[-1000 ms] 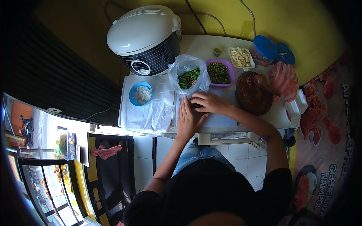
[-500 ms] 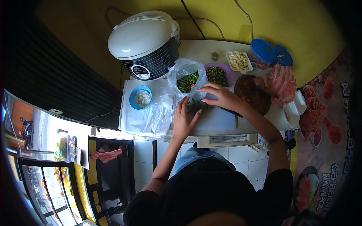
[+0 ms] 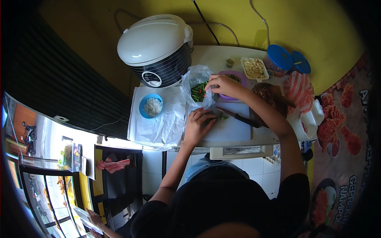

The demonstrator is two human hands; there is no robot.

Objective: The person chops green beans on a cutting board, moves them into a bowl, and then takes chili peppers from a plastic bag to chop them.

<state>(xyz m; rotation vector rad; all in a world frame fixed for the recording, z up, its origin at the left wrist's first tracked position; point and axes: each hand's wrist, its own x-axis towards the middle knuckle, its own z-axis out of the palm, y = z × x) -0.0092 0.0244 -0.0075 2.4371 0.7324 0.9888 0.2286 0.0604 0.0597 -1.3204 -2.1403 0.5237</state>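
Observation:
My left hand (image 3: 197, 126) rests over the left part of the white cutting board (image 3: 234, 130), its fingers curled over green chilies (image 3: 223, 117). Beside them a knife with a black handle (image 3: 241, 119) lies on the board. My right hand (image 3: 225, 86) is at the right edge of a clear plastic bag (image 3: 187, 90) of green chilies with a few red bits; its fingers are bent together, and what they pinch is too small to make out. Partly behind that hand stands a purple container (image 3: 243, 79) of chopped green pieces.
A rice cooker (image 3: 156, 43) stands at the back left, above a blue bowl (image 3: 143, 107) of white rice. Toward the right are a tray of pale cloves (image 3: 254, 68), a brown mortar (image 3: 268, 97), blue-lidded tubs (image 3: 279, 57) and a striped bag (image 3: 299, 91). Another person's hand (image 3: 94, 218) shows at lower left.
My right hand has moved up from the board to the plastic bag, uncovering the knife. My left hand has curled more over the chilies. Another person's hands have appeared at lower left.

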